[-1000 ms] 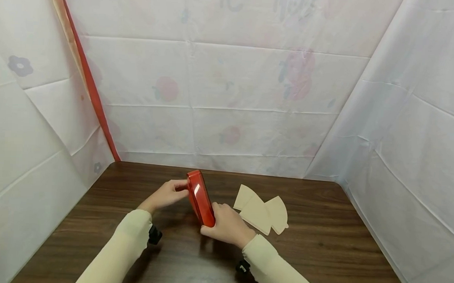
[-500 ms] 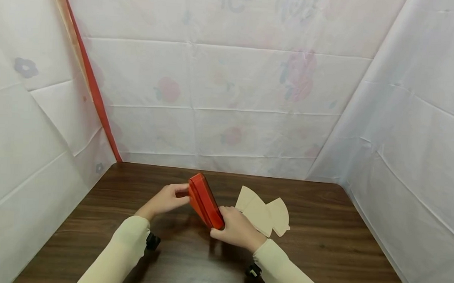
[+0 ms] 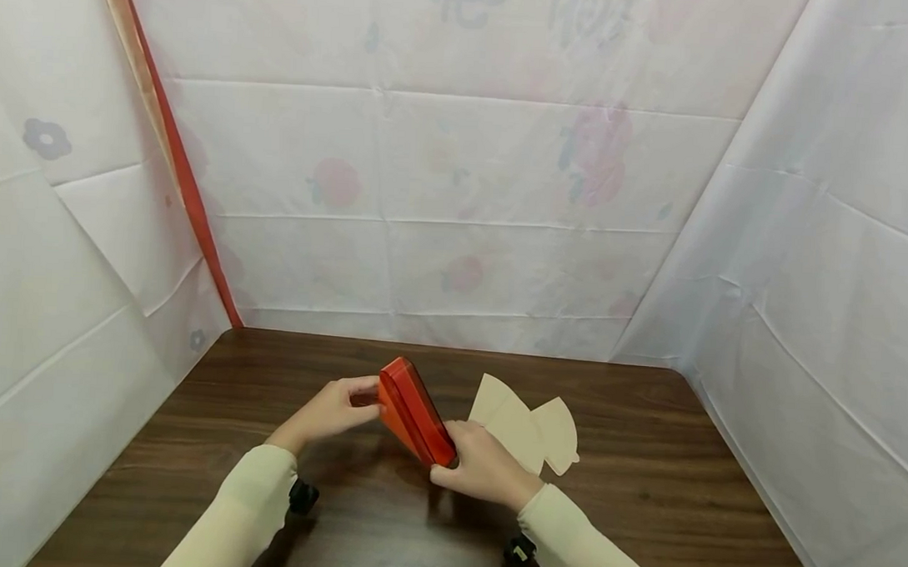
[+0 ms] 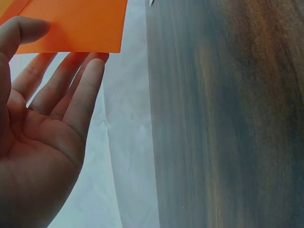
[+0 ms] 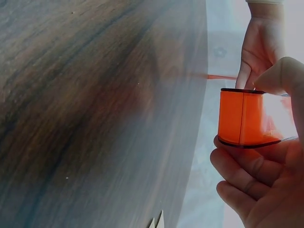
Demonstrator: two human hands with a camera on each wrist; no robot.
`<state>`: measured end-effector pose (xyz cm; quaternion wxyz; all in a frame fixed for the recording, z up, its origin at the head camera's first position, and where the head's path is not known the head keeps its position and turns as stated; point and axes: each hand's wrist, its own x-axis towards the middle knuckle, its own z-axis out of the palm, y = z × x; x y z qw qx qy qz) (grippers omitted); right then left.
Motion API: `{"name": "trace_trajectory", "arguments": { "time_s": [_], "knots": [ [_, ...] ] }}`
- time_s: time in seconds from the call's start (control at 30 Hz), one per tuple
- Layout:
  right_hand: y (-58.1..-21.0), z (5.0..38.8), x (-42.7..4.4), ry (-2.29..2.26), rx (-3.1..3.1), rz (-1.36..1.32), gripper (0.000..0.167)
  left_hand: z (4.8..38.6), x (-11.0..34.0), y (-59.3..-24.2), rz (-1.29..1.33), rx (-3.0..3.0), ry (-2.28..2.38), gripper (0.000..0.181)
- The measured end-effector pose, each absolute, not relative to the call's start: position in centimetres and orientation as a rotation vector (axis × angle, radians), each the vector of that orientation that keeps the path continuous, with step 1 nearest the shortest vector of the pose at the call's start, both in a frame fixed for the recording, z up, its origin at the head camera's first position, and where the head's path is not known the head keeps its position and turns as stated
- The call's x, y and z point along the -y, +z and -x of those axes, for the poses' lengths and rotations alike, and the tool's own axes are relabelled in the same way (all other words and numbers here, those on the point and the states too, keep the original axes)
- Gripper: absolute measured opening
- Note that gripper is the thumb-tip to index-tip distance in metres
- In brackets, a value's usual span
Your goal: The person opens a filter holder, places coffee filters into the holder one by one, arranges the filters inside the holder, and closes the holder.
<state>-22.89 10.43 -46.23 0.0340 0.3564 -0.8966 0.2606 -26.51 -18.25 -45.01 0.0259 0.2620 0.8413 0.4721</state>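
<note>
An orange-red box [image 3: 419, 412] with a dark rim is held tilted above the table between both hands in the head view. My left hand [image 3: 335, 411] pinches its upper left end, the thumb on one face and fingers on another; the left wrist view shows this hand [image 4: 47, 114] under the orange panel [image 4: 85, 28]. At the lower right end, my right hand [image 3: 485, 464] grips the box. In the right wrist view that hand [image 5: 270, 175] has its thumb above and fingers below the box's translucent orange end [image 5: 240, 118].
Several beige fan-shaped paper pieces [image 3: 517, 423] lie overlapping on the dark wooden table [image 3: 664, 491], right of the box and partly behind my right hand. White printed sheeting [image 3: 428, 174] surrounds the table at the back and sides.
The box has tilted further, its lower end moving right and slightly nearer along with my right hand. My left hand has stayed at the upper end, nearly in place.
</note>
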Motion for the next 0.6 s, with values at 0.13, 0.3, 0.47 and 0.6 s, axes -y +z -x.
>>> {"name": "trace_trajectory", "arguments": {
  "time_s": [0.13, 0.3, 0.47, 0.6],
  "knots": [
    [-46.4, 23.0, -10.8, 0.811, 2.764, -1.108, 0.019, 26.3, 18.2, -45.0, -0.828, -2.608, 1.445, 0.034],
    [-46.8, 23.0, -11.5, 0.865, 2.754, -1.094, 0.017, 25.9, 18.1, -45.1, -0.858, -2.585, 1.434, 0.031],
    [-47.0, 23.0, -12.2, 0.914, 2.741, -1.074, 0.018, 25.3, 17.8, -45.3, -0.861, -2.522, 1.474, 0.036],
    [-47.2, 22.9, -12.5, 0.927, 2.744, -1.069, 0.019, 25.1, 17.8, -45.7, -0.851, -2.503, 1.470, 0.035]
  ]
}}
